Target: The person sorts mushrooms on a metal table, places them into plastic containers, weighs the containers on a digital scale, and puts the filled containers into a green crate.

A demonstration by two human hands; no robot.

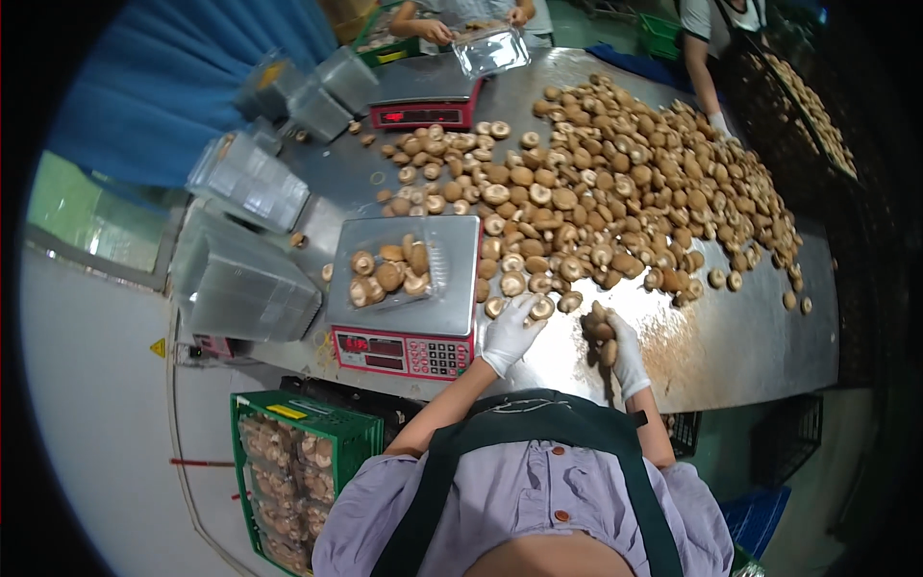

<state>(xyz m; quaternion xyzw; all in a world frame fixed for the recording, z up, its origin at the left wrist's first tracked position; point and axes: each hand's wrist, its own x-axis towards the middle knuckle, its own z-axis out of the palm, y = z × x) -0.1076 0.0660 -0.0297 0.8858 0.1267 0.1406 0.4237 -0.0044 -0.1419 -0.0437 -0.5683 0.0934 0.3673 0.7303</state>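
Observation:
My left hand [512,333], in a white glove, has thumb and fingers around a shiitake mushroom [541,308] at the near edge of the pile. In my gloved right hand [629,357] are several shiitake mushrooms [601,332], held above the bare metal. The large loose pile of shiitake mushrooms [613,180] spreads beyond both hands. Left of my left hand stands a digital scale [404,353] with a red housing and lit display. On its plate sits a clear plastic tray [437,267] holding several mushrooms [390,275].
Stacked clear plastic trays [249,281] line the left side of the steel table [757,353]. A second scale [418,108] stands farther back. Across the table, one person holds a clear tray [492,52]; another person's gloved hand [719,124] touches the pile. A green crate [306,411] contains packed mushrooms.

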